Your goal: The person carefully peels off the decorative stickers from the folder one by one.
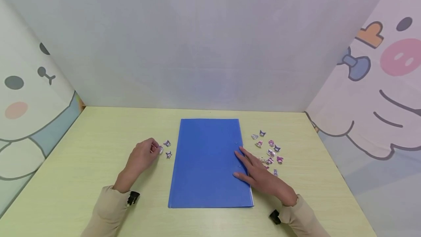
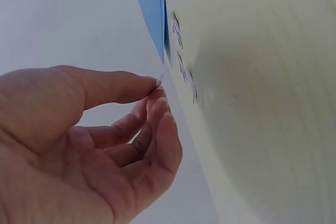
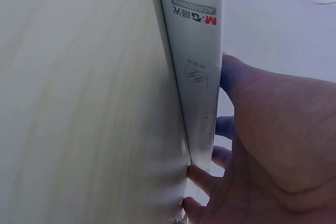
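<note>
A blue folder (image 1: 207, 164) lies flat on the table, its white spine (image 3: 194, 56) along the right side. My left hand (image 1: 143, 156), left of the folder, pinches a small clear-edged sticker (image 2: 159, 80) between thumb and forefinger, just above the table. Beside those fingertips lie a purple-and-white sticker (image 1: 167, 143) and a similar sticker (image 1: 169, 154). Over the folder's right edge rests my right hand (image 1: 263, 178), fingers spread; thumb and some fingertips lie on the cover. In the right wrist view, other fingertips reach down by the spine's far end.
Several small character stickers in pink and purple, such as a magenta one (image 1: 280, 160), are scattered right of the folder, partly behind the right hand. The pale wooden table (image 1: 108, 131) meets a plain grey cloth wall (image 1: 197, 46) at the back. Cartoon-printed cloth hangs at both sides.
</note>
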`<state>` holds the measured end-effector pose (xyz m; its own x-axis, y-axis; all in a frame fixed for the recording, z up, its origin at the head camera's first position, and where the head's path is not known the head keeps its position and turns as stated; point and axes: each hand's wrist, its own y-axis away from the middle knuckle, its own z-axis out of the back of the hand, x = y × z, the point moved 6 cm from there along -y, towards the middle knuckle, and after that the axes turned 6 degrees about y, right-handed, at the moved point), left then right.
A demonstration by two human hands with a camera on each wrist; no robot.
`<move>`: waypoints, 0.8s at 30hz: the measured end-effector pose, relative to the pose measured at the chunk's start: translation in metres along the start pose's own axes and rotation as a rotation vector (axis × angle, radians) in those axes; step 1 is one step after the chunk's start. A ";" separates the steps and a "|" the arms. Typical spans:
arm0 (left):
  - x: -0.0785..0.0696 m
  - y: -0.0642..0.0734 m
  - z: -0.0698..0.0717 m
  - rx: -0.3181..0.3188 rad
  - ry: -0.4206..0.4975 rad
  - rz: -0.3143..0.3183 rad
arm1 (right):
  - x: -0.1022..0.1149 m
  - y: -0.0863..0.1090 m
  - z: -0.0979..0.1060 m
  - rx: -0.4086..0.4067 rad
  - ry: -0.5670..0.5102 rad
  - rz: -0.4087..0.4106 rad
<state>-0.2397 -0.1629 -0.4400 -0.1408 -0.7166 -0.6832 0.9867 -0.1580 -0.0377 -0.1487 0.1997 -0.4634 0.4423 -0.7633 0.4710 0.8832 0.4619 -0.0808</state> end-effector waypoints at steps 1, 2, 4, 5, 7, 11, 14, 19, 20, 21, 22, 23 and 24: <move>0.001 0.001 0.000 0.008 -0.003 0.003 | 0.000 0.000 0.000 0.000 0.000 0.000; 0.002 0.001 0.000 0.017 -0.003 0.007 | -0.001 0.000 0.000 0.001 -0.001 -0.001; 0.003 0.002 0.000 0.031 -0.003 0.014 | -0.001 0.000 0.000 0.002 -0.001 -0.001; 0.004 0.003 0.000 0.037 -0.004 0.014 | -0.001 0.000 -0.001 0.003 -0.002 -0.002; 0.006 0.005 -0.001 0.048 -0.005 0.017 | -0.001 0.000 -0.001 0.004 -0.003 -0.002; 0.010 0.007 -0.003 0.077 -0.013 0.030 | -0.001 -0.001 -0.001 0.001 -0.002 0.001; 0.012 0.008 -0.004 0.090 -0.023 0.041 | -0.001 -0.001 -0.002 -0.001 0.001 0.005; 0.014 0.010 -0.005 0.064 -0.044 0.049 | -0.003 -0.001 -0.003 0.018 -0.005 -0.016; 0.014 0.010 -0.005 0.057 -0.050 0.048 | -0.003 -0.001 -0.003 0.020 -0.008 -0.018; 0.014 0.011 -0.005 0.053 -0.058 0.048 | -0.003 -0.001 -0.003 0.022 -0.010 -0.020; 0.015 0.011 -0.006 0.052 -0.065 0.047 | -0.004 -0.001 -0.003 0.023 -0.013 -0.021; 0.015 0.011 -0.007 0.052 -0.073 0.045 | -0.004 -0.001 -0.003 0.023 -0.016 -0.019; 0.015 0.012 -0.008 0.054 -0.079 0.044 | -0.004 -0.001 -0.003 0.019 -0.016 -0.016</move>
<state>-0.2298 -0.1698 -0.4565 -0.1050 -0.7746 -0.6237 0.9867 -0.1596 0.0320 -0.1509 0.2005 -0.4679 0.4253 -0.7635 0.4860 0.8870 0.4584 -0.0560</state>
